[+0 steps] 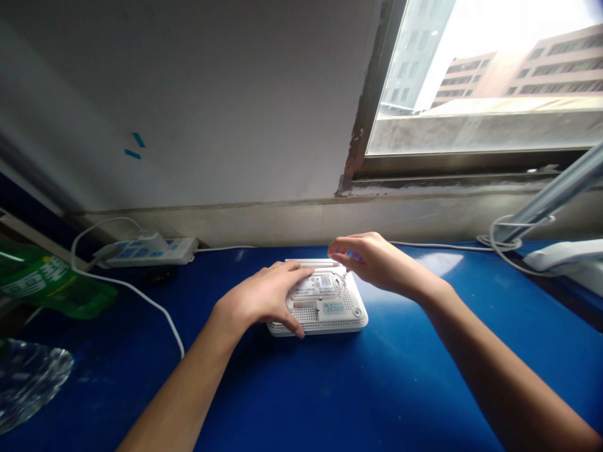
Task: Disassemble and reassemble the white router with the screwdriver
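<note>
A white router lies underside up on the blue table, showing vent holes, a printed label and a smaller sticker. My left hand grips its left side, with the thumb at the front edge and the fingers reaching across toward the back. Above the router's back right corner, my right hand is closed in a pinch, its fingertips close to the casing. What those fingers hold, if anything, cannot be made out; a bluish patch shows between them. White antennas lie along the router's back edge, partly covered by my hands.
A white power strip with a plugged-in cable stands at the back left. Green and clear plastic bottles lie on the left. A metal pole wrapped with white cable rises at the right, below the window.
</note>
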Demonstrator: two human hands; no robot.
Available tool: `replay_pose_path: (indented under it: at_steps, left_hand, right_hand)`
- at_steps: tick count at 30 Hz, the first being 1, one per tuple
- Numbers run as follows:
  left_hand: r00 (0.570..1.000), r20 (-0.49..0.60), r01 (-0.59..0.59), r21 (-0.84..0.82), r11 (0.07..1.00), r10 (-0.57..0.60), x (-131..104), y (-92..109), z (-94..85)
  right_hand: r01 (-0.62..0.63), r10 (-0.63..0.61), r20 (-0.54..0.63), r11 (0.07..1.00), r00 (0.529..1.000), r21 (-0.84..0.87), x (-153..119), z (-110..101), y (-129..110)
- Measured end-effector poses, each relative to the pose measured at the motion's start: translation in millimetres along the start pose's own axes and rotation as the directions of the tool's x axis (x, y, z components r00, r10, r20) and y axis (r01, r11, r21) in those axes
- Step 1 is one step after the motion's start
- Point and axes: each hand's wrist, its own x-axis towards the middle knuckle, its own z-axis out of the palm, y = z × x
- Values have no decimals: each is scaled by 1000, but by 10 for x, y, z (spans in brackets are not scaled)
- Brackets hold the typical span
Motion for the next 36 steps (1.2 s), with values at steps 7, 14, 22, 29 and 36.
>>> replay_pose_path:
  at_steps: [7,14,22,29,36]
  left_hand:
    - [1000,2,-17,3,1000,17,8,-18,10]
    - [1000,7,-6,8,1000,6,4,-17,4]
    - [1000,3,-5,1,1000,5,3,-12,-4]
    - [1000,4,-4,-2,1000,4,3,-19,2]
    - [1000,4,-4,-8,1000,4,2,1,-13]
  right_hand:
    - [23,-23,-24,1000,999,-15,-27,-24,-6]
    - [5,-5,-28,1000,1000,14,-17,-18,31]
    - [18,-20,-38,999,999,-43,2,6,36]
    - [35,-37,-32,997,999,-65,-20,-16,8]
    - [80,-80,-29,997,996,-9,-17,-33,9]
